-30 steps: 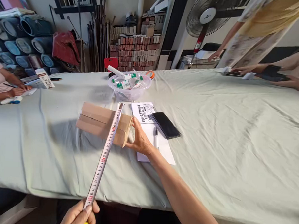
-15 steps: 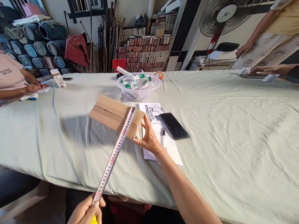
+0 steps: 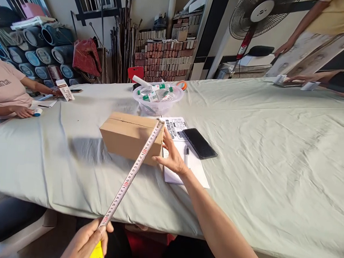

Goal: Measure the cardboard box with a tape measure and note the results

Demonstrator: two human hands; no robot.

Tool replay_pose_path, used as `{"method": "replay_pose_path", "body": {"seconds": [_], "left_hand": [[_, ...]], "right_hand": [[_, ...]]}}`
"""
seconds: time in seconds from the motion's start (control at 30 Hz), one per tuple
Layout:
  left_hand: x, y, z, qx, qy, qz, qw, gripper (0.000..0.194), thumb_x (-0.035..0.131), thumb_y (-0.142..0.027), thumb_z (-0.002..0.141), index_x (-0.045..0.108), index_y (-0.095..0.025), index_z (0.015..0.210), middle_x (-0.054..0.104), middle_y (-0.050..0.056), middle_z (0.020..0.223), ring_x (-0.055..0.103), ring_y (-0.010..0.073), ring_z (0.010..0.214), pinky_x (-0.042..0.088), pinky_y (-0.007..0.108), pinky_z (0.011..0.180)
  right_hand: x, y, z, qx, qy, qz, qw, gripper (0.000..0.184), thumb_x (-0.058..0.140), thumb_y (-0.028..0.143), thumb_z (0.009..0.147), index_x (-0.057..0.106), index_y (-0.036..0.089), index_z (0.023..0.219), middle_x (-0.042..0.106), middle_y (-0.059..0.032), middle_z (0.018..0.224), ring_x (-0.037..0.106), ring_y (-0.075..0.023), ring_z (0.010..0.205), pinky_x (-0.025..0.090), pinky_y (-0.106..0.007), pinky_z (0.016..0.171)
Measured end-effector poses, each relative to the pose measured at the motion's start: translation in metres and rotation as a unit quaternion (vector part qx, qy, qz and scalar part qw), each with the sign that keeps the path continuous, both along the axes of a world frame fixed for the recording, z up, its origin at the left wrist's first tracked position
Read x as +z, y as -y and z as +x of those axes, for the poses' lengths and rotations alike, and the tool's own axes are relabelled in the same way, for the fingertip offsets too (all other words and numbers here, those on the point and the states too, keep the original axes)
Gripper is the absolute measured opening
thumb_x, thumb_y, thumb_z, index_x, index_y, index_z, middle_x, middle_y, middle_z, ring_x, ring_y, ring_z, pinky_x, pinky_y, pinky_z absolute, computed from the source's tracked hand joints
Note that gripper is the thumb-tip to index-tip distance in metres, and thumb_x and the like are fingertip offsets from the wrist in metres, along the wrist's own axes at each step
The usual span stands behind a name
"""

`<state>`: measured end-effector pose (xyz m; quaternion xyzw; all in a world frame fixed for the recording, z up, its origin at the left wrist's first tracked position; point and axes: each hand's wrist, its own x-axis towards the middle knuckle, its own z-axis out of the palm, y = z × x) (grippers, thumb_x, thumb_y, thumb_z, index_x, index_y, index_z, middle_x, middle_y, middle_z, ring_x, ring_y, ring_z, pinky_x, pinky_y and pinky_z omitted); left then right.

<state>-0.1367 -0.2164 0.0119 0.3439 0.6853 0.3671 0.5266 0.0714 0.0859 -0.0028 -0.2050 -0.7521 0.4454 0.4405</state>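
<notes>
A brown cardboard box [image 3: 123, 136] rests on the cloth-covered table with its top and long front side showing. My right hand [image 3: 172, 153] grips the box's right end, thumb at the front lower corner and fingers along the end. Near the table's front edge, my left hand [image 3: 89, 237] is closed around a yellow tape measure [image 3: 96, 253]. Its white blade [image 3: 131, 174] runs out slantwise to the box, its end hook at the top right edge. Beside my right hand lie printed papers [image 3: 172, 174], a pen [image 3: 187, 154] and a black phone [image 3: 200, 143].
Behind the box stands a clear plastic basin [image 3: 157, 108] holding plastic bottles, with an orange tape roll [image 3: 181, 85] beside it. A person in a pink shirt [image 3: 8, 85] sits at the left. Another person's hand [image 3: 301, 78] is at the far right, near a standing fan [image 3: 261, 13].
The box has tipped from a tilt down to flat on the table, my right hand on it throughout. The blade's end has shifted right; my left hand moved slightly left and down.
</notes>
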Motion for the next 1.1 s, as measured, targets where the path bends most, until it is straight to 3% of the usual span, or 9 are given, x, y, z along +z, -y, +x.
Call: {"method": "replay_pose_path", "body": {"seconds": [0.1,0.23,0.47,0.63,0.77,0.9,1.1], "left_hand": [[0.011,-0.009,-0.031,-0.06,-0.058,-0.016,0.996,0.055,0.054,-0.071,0.079,0.07,-0.02,0.091,0.06,0.003,0.06,0.047,0.0154,0.05,0.04,0.024,0.05],[0.039,-0.033,-0.069,-0.123,-0.138,-0.039,0.982,0.051,0.055,-0.066,0.081,0.072,-0.019,0.091,0.063,0.003,0.063,0.051,0.0167,0.054,0.04,0.023,0.052],[0.093,-0.075,-0.118,-0.199,-0.232,-0.062,0.95,0.038,0.061,-0.052,0.08,0.074,-0.018,0.093,0.061,-0.002,0.06,0.051,0.016,0.056,0.038,0.021,0.056],[0.128,-0.1,-0.142,-0.248,-0.279,-0.069,0.925,0.035,0.054,-0.041,0.086,0.07,-0.011,0.094,0.059,-0.004,0.063,0.051,0.0124,0.059,0.036,0.016,0.058],[0.152,-0.123,-0.146,-0.285,-0.357,-0.062,0.887,0.041,0.044,-0.038,0.092,0.068,-0.005,0.099,0.058,-0.004,0.069,0.052,0.0109,0.065,0.036,0.014,0.063],[0.163,-0.141,-0.146,-0.296,-0.399,-0.043,0.867,0.043,0.042,-0.038,0.092,0.068,-0.004,0.098,0.059,-0.001,0.071,0.052,0.0123,0.068,0.037,0.016,0.064],[0.151,-0.151,-0.156,-0.297,-0.384,-0.043,0.873,0.041,0.05,-0.048,0.086,0.071,-0.013,0.092,0.061,0.003,0.07,0.053,0.0173,0.063,0.039,0.022,0.06]], "right_hand": [[0.012,0.001,0.009,0.047,0.005,-0.056,0.997,0.1,0.073,0.054,0.077,0.016,0.033,0.156,0.027,-0.0086,0.161,0.026,-0.0335,0.146,0.029,-0.055,0.115],[0.023,0.002,0.019,0.098,-0.001,-0.084,0.992,0.101,0.076,0.051,0.075,0.019,0.032,0.156,0.036,-0.0061,0.156,0.034,-0.0316,0.143,0.028,-0.052,0.116],[0.022,-0.007,0.038,0.114,0.021,-0.11,0.987,0.101,0.079,0.051,0.071,0.025,0.032,0.154,0.047,-0.0079,0.149,0.038,-0.0304,0.141,0.035,-0.05,0.113],[0.02,-0.013,0.047,0.145,0.018,-0.138,0.98,0.101,0.08,0.05,0.07,0.024,0.034,0.153,0.043,-0.0071,0.152,0.038,-0.0307,0.141,0.035,-0.051,0.113],[0.019,-0.011,0.047,0.134,0.021,-0.147,0.98,0.1,0.079,0.052,0.07,0.026,0.034,0.153,0.043,-0.0071,0.152,0.04,-0.032,0.14,0.035,-0.054,0.113],[0.021,-0.008,0.047,0.125,0.027,-0.155,0.98,0.099,0.078,0.052,0.071,0.025,0.037,0.153,0.043,-0.0051,0.153,0.037,-0.0329,0.142,0.036,-0.056,0.112],[0.023,-0.005,0.046,0.129,0.022,-0.167,0.977,0.097,0.077,0.052,0.073,0.024,0.037,0.153,0.04,-0.004,0.154,0.034,-0.0324,0.143,0.037,-0.055,0.112]]}}
